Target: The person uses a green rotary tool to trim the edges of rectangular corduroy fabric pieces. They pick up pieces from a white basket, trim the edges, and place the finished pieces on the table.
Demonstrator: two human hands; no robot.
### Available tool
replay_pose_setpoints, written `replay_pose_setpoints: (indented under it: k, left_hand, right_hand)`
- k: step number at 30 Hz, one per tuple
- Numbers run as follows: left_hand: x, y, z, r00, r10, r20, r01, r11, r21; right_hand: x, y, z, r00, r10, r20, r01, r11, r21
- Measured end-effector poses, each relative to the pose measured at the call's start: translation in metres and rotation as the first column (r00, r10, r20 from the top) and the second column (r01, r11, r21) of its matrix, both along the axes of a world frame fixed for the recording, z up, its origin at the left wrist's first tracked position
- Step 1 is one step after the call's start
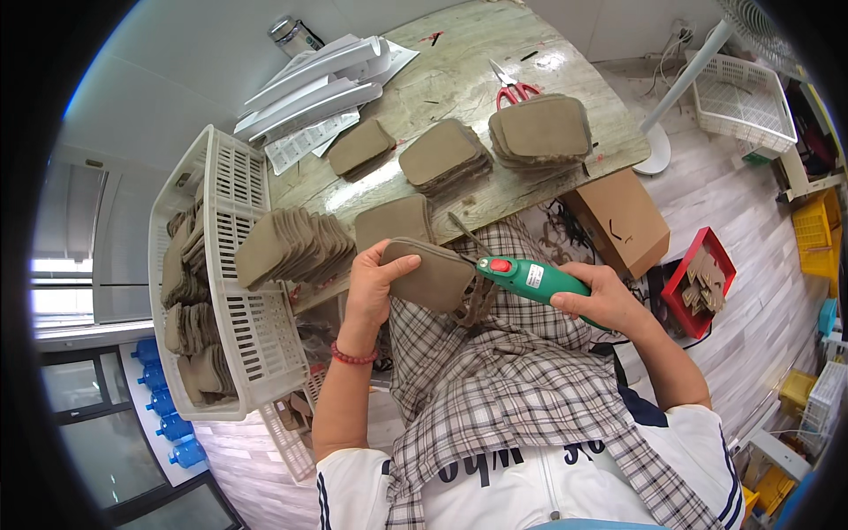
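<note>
Gripping a flat, brown, rounded-corner padded piece [430, 277] by its left end, left hand [376, 276] at frame centre, thumb on top. Right hand [602, 299], right of centre, closed around a green handheld power tool with red switch [541, 280]; tool nose at the piece's right edge, contact unclear. Stacks of similar brown pieces [541, 131] on the worn pale wooden table [446, 84], upper centre; red-handled metal scissors [521, 92] just behind the rightmost stack. White slatted plastic crate [210, 256] at left, more brown pieces inside.
</note>
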State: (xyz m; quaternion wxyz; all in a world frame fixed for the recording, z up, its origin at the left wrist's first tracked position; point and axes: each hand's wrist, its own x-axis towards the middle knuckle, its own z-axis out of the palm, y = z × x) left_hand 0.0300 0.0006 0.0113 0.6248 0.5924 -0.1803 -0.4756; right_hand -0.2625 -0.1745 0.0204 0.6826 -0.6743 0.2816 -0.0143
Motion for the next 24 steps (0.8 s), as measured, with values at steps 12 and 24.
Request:
replay_pose_setpoints:
  k: [12, 24]
  left_hand:
    - [-0.019, -0.013, -0.001, 0.991, -0.118, 0.065, 0.112, 0.990, 0.085]
    - [-0.026, -0.029, 0.016, 0.930, -0.367, 0.012, 0.353, 0.902, 0.248]
  right_hand:
    - [0.002, 0.001, 0.002, 0.999, 0.009, -0.040, -0.013, 0.995, -0.097]
    - [0.019, -0.001, 0.006, 0.999, 0.025, 0.048, -0.025, 1.000, 0.006]
